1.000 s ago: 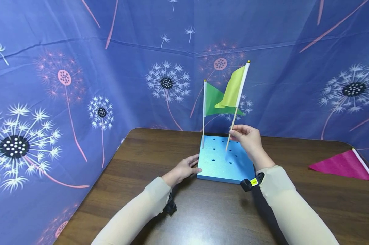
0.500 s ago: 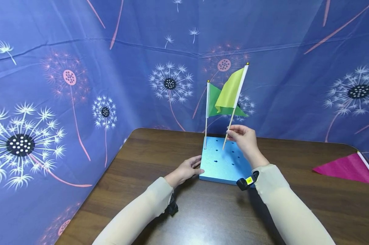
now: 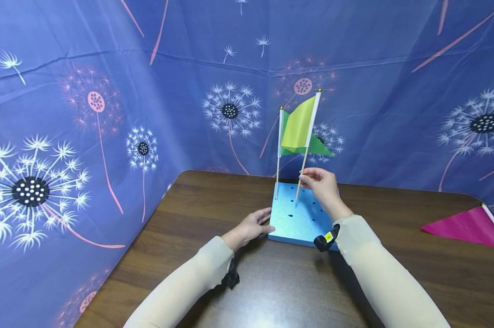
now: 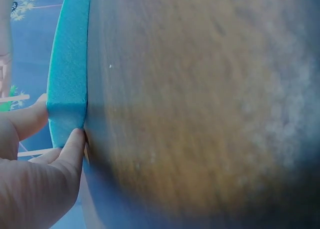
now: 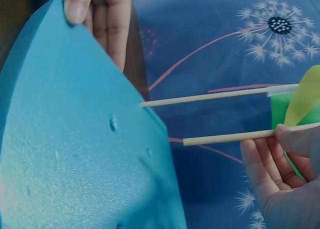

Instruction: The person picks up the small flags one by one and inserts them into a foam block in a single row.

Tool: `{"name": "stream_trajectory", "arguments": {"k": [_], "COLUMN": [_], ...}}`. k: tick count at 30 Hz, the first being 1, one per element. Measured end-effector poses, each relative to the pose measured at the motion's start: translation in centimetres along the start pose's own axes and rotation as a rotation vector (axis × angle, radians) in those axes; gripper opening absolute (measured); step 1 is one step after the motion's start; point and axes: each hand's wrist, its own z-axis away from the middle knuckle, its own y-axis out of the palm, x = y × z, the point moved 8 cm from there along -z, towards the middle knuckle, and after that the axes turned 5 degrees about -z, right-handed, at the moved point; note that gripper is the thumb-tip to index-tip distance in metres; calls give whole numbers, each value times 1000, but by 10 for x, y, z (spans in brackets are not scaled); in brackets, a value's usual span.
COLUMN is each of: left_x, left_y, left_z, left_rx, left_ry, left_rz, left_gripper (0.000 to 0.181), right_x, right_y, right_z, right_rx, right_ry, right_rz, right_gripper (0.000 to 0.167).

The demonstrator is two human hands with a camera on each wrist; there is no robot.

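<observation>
A light-blue foam block point(image 3: 288, 228) with small holes lies on the table. A green flag point(image 3: 321, 146) stands in a hole near its left edge. My right hand point(image 3: 322, 184) pinches the wooden stick of a yellow-green flag point(image 3: 299, 125) between thumb and fingers. That flag leans to the right and overlaps the green one. In the right wrist view the lower end of its stick point(image 5: 200, 140) hangs free above the block. At the block's near left corner, my left hand point(image 3: 250, 227) rests its thumb on the edge, with extended fingers along the side.
A magenta triangular flag point(image 3: 468, 227) lies on the brown wooden table point(image 3: 198, 218) at the right, its stick cut off by the frame. Behind the table hangs a blue dandelion-print cloth point(image 3: 177, 114). Each wrist wears a small black camera point(image 3: 325, 239).
My right hand has moved left over the block with the yellow-green flag, whose top has come lower. My left hand stays at the block's corner. The head view has shifted slightly.
</observation>
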Motion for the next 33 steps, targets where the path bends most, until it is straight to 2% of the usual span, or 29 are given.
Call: {"name": "stream_trajectory", "arguments": {"k": [15,25,33], "left_x": [1,1,1], "left_y": [0,-1,0], "left_z": [1,3,2], "left_rx": [-9,-6,-4], "left_ry": [-6,-9,-9], "left_rz": [18,25,16], "left_gripper": [66,67,67], "right_x": [-17,-26,-29], "right_y": [10,17,18], "right_z": [-8,-14,-17], "right_rx": [0,1,3], "right_ry": [21,4,4], "right_rz": [14,19,49], "right_gripper": [24,22,27]}}
